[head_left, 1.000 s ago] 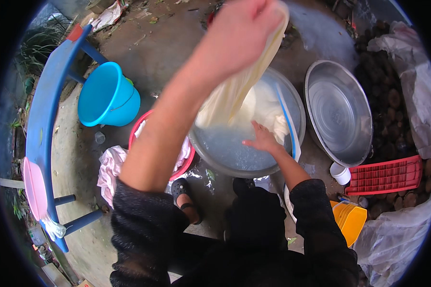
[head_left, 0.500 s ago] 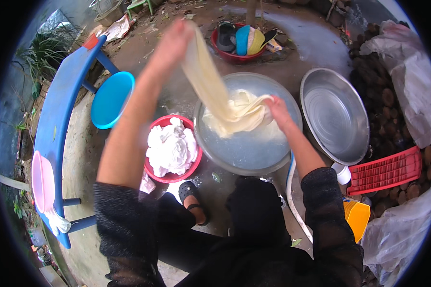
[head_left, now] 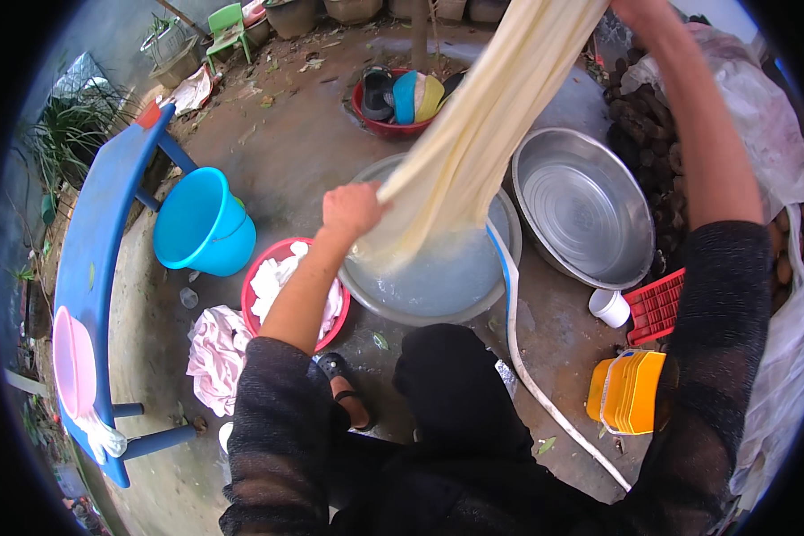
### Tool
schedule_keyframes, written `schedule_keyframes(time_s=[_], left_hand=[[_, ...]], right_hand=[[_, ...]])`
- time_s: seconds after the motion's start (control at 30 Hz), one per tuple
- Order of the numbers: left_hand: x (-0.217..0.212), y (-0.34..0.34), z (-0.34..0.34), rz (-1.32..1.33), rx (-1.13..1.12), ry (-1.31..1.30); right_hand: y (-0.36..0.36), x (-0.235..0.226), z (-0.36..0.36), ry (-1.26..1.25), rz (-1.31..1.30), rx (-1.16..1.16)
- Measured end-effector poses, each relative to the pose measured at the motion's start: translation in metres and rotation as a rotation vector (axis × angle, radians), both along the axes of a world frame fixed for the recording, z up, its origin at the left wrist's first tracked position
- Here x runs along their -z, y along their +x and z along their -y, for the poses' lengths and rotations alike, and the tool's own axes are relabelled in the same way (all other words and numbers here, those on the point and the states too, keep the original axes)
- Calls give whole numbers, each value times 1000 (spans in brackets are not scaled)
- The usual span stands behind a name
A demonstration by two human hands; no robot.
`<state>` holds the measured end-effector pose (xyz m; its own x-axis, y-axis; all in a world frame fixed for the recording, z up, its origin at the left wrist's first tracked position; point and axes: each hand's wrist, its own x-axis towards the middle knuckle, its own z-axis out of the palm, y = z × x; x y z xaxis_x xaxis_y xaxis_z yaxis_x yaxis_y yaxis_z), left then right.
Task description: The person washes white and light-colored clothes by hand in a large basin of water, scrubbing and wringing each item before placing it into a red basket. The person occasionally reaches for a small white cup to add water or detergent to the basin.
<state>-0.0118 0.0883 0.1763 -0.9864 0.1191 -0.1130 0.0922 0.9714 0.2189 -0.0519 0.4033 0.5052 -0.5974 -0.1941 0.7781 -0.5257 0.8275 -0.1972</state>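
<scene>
I see one long cream-coloured wet cloth [head_left: 473, 152] stretched taut, its long axis running diagonally from lower left to upper right, the lower end pointing down into the round metal basin of cloudy water [head_left: 438, 286] and the upper end rising toward the top edge of the view. The cloth is bunched into a rope of lengthwise folds, pale yellow, glossy with water. The left hand [head_left: 353, 210] has its grip clenched around the lower end, just above the water. The right hand [head_left: 639, 9] is at the top edge, mostly cut off; it meets the upper end of the cloth, but I cannot tell how its grip stands. Count: two metal basins, the second an empty round steel basin [head_left: 585, 205] just right of the first; one red bowl of white cloths [head_left: 290, 290] to the left; one blue plastic bucket [head_left: 201, 223]; one white hose [head_left: 527, 357]; one pink-and-white crumpled cloth [head_left: 214, 353] on the concrete floor.
</scene>
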Motion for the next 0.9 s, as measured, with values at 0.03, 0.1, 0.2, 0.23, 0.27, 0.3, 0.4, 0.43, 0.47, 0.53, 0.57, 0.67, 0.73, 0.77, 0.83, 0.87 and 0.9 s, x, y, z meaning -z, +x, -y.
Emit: schedule_keyframes(time_s=[0.03,0.1,0.2,0.23,0.27,0.3,0.4,0.43,0.47,0.53,0.57,0.67,0.73,0.77,0.83,0.87,0.9], left_hand=[[-11,-13,-5,30,-49,69],[-49,-48,41,-209,-122,253],[-133,-108,85,-424,-175,703],[-166,-94,54,-441,-202,1066],[-205,-68,32,-410,-220,1252],[-233,-58,32,-375,-97,1305],[-261,-46,30,-239,107,1502],[-252,-47,33,-230,74,1541],[-243,-37,29,-225,40,1586],[-211,-51,23,-175,43,1616],[-177,-73,27,-147,35,1536],[-111,-53,-8,-34,-102,1322],[-67,-37,-20,11,49,1274],[-63,-21,-32,68,126,1276],[-38,-12,-31,188,90,1139],[-33,-11,-31,223,89,1065],[-30,-12,-29,229,65,1058]], right_hand=[[6,-24,-8,-196,44,-39],[12,-50,-8,-595,36,-153],[-11,-62,-38,-650,40,-247],[-18,-61,-53,-558,45,-238],[-16,-55,-55,-567,44,-168],[-13,-42,-53,-587,42,-110],[-43,-2,-67,-740,350,-126],[-49,36,-60,-660,316,-20],[-5,64,5,-579,286,92],[-23,95,-9,-391,345,153],[-31,119,-9,-440,375,71],[-24,166,40,-146,364,-37],[-19,200,81,-159,354,-163],[-19,212,93,-128,349,-214],[-11,236,118,-148,511,-307],[-5,237,122,-174,658,-324],[-5,245,119,-178,755,-317]])
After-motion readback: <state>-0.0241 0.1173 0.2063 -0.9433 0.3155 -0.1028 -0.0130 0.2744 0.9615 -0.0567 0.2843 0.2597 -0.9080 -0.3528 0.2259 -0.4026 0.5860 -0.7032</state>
